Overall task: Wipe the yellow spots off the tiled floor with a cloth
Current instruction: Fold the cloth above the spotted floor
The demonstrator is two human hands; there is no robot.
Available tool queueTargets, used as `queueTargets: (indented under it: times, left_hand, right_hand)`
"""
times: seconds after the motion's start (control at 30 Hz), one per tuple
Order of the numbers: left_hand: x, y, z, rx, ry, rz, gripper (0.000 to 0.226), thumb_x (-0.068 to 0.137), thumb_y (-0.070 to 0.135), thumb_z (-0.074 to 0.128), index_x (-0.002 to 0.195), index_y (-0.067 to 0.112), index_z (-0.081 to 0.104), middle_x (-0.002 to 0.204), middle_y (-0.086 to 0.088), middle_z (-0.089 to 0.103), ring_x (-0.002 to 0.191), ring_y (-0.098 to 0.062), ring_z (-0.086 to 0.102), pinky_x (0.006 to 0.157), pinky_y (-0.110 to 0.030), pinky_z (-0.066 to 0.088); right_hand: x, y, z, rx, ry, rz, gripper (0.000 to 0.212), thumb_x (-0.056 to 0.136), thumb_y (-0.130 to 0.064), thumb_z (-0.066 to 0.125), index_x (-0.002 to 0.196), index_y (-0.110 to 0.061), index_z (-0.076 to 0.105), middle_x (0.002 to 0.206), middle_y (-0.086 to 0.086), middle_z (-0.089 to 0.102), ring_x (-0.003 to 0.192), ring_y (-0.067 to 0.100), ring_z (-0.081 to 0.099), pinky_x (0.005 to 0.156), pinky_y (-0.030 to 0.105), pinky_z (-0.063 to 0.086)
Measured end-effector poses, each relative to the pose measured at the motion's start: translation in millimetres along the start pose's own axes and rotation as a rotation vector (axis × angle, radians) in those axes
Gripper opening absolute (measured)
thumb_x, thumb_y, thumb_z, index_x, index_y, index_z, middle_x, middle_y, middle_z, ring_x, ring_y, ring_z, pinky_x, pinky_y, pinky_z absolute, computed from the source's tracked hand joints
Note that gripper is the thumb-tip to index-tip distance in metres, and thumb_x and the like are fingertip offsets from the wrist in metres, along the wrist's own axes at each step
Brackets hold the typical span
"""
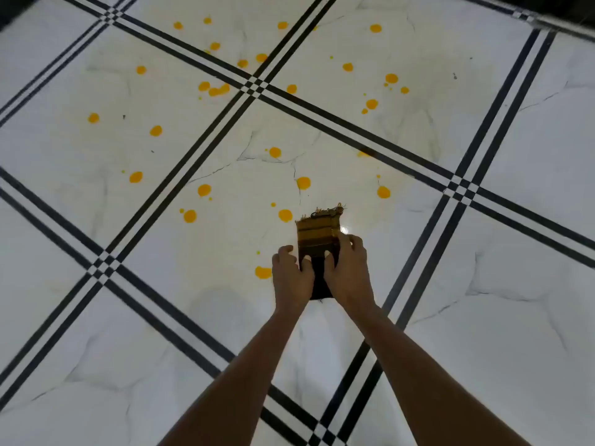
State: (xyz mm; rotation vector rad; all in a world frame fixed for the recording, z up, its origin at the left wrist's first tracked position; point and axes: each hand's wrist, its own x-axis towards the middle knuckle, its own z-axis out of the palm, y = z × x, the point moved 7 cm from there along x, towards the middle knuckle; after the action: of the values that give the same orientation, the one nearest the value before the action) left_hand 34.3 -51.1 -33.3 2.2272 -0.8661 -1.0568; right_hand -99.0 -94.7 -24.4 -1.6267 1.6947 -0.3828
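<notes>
A folded brown and mustard striped cloth [318,235] with a frayed far edge lies flat on the white tiled floor [483,317]. My left hand [291,275] grips its left side and my right hand [347,268] grips its right side, both pressing it down. Several yellow spots dot the tiles beyond and left of the cloth. The nearest spot [263,272] sits just left of my left hand. Another spot [285,215] lies just left of the cloth's far end.
Black double stripes [199,149] cross the floor diagonally between the marble-look tiles. A dark edge [563,11] runs along the top right corner. More spots spread toward the far left [93,117] and far right [375,28].
</notes>
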Motion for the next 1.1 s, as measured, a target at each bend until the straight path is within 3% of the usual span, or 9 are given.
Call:
queueTargets:
  times: [0.13,0.37,0.47,0.57,0.67,0.83,0.93,1.03,1.1]
  left_hand:
    - [18.8,-1.6,4.8,-0.072,0.064,-0.06,0.049,0.096,0.028,0.069,0.137,0.01,0.048,0.092,0.001,0.065,0.085,-0.016,0.062,0.078,-0.026,0.047]
    - [38.8,-7.5,5.7,-0.075,0.056,-0.029,0.022,0.095,0.029,0.069,0.097,0.007,0.067,0.084,-0.003,0.068,0.086,-0.023,0.067,0.073,-0.028,0.048]
    - [42.0,0.3,-11.1,-0.169,0.064,0.032,0.022,0.099,0.031,0.064,0.1,0.009,0.062,0.093,-0.003,0.07,0.09,-0.019,0.066,0.074,-0.025,0.049]
    - [48.7,13.7,-32.5,-0.272,0.024,0.077,0.019,0.102,0.035,0.06,0.106,0.016,0.06,0.105,-0.002,0.073,0.102,-0.018,0.07,0.089,-0.035,0.057]
    - [62.3,20.6,-49.7,-0.371,0.016,0.038,0.02,0.103,0.036,0.059,0.111,0.017,0.059,0.11,-0.006,0.075,0.105,-0.019,0.072,0.093,-0.039,0.059]
    - [74.5,25.9,-67.6,-0.446,0.069,0.048,0.038,0.097,0.031,0.07,0.126,0.016,0.052,0.11,-0.001,0.07,0.098,-0.01,0.069,0.073,-0.008,0.052]
    - [70.5,29.6,-78.0,-0.352,0.181,0.17,0.036,0.097,0.031,0.07,0.126,0.018,0.053,0.106,0.005,0.066,0.093,-0.001,0.064,0.073,-0.008,0.05]
    - [69.4,37.6,-70.6,-0.462,0.063,0.21,0.023,0.102,0.035,0.062,0.111,0.015,0.07,0.104,0.002,0.076,0.102,-0.014,0.073,0.087,-0.03,0.062]
    - [67.4,38.9,-67.7,-0.602,-0.008,0.183,0.027,0.103,0.034,0.061,0.107,0.011,0.076,0.1,-0.005,0.079,0.102,-0.02,0.076,0.089,-0.034,0.063]
  right_hand:
    - [23.6,2.1,4.7,0.035,0.065,0.078,0.032,0.099,-0.012,0.059,0.131,-0.007,0.055,0.128,0.014,0.056,0.115,0.031,0.06,0.098,0.043,0.055]
    - [40.2,5.1,21.7,0.14,-0.083,0.107,0.021,0.092,-0.022,0.073,0.107,-0.008,0.067,0.087,0.003,0.072,0.08,0.019,0.066,0.08,0.034,0.054]
    - [47.1,-6.1,15.3,0.255,-0.182,0.079,0.015,0.096,-0.021,0.068,0.105,-0.009,0.072,0.097,0.005,0.074,0.089,0.02,0.068,0.08,0.029,0.053]
    - [54.6,-21.4,15.5,0.548,-0.379,0.181,0.015,0.1,-0.027,0.067,0.113,-0.02,0.067,0.111,0.007,0.075,0.108,0.025,0.072,0.09,0.039,0.062]
    - [62.3,-38.6,14.3,0.642,-0.485,0.215,0.024,0.1,-0.033,0.068,0.122,-0.027,0.063,0.112,0.008,0.078,0.109,0.026,0.074,0.093,0.043,0.062]
    - [71.4,-51.2,19.0,0.882,-0.459,0.193,0.031,0.101,-0.023,0.068,0.131,-0.029,0.065,0.116,0.003,0.079,0.11,0.018,0.074,0.085,0.032,0.06]
    - [75.7,-62.1,15.5,0.802,-0.36,0.119,0.038,0.097,-0.021,0.074,0.133,-0.029,0.065,0.124,0.0,0.073,0.111,0.014,0.071,0.088,0.03,0.059]
    - [78.1,-80.8,10.4,0.626,-0.309,-0.065,0.038,0.095,-0.017,0.076,0.13,-0.028,0.068,0.118,-0.002,0.071,0.097,0.012,0.074,0.085,0.029,0.061]
    - [76.7,-93.3,11.2,0.516,-0.334,-0.169,0.043,0.093,-0.017,0.077,0.133,-0.03,0.069,0.119,0.0,0.07,0.103,0.017,0.073,0.09,0.034,0.063]
